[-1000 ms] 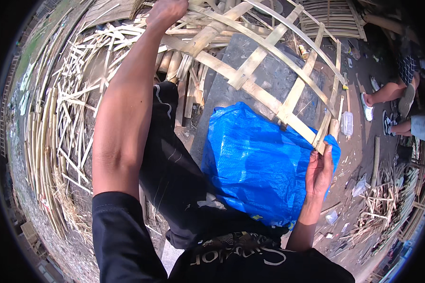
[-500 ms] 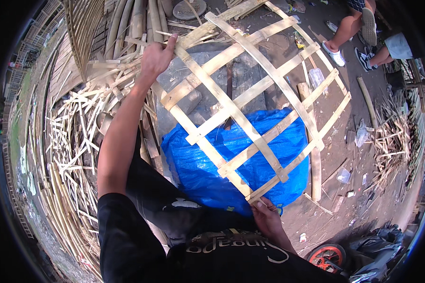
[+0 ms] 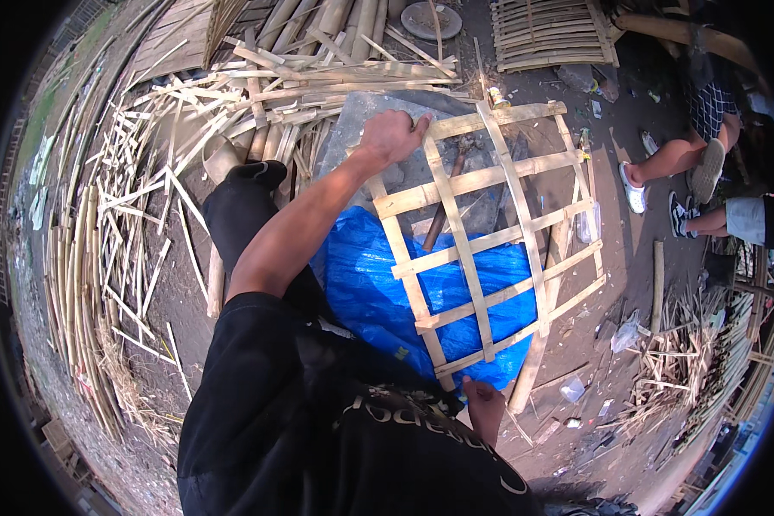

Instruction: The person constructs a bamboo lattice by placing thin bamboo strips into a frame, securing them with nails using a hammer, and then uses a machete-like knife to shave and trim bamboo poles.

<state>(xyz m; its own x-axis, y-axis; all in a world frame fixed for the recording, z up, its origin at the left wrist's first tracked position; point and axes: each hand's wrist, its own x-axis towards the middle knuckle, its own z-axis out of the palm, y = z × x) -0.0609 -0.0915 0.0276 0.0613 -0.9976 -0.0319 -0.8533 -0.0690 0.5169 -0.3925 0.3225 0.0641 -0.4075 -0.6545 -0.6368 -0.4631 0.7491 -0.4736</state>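
A lattice panel (image 3: 461, 249) of flat, pale bamboo strips, crossed into a grid, is tilted in front of me. My left hand (image 3: 394, 138) is closed around its far left corner. Beside its near corner, my right hand (image 3: 483, 402) has curled fingers, with a small gap between them and the strips. Whether anything is in those fingers is hidden. Under the panel lies a crumpled blue tarp (image 3: 365, 275). Beyond it is a grey slab (image 3: 357, 112), with a dark brown rod (image 3: 435, 225) seen through the grid.
Split bamboo pieces (image 3: 176, 129) are strewn at the left and far side. A thick bamboo pole (image 3: 529, 374) lies right of the tarp. Another person's legs (image 3: 662, 163) are at the far right. A slatted bamboo panel (image 3: 555, 34) lies at the back, a pile of strips (image 3: 679, 357) at the right.
My view has turned, and the lattice now sits lower and more upright. My left hand keeps its corner. My right hand, earlier pinching the near corner, is now slightly apart from it.
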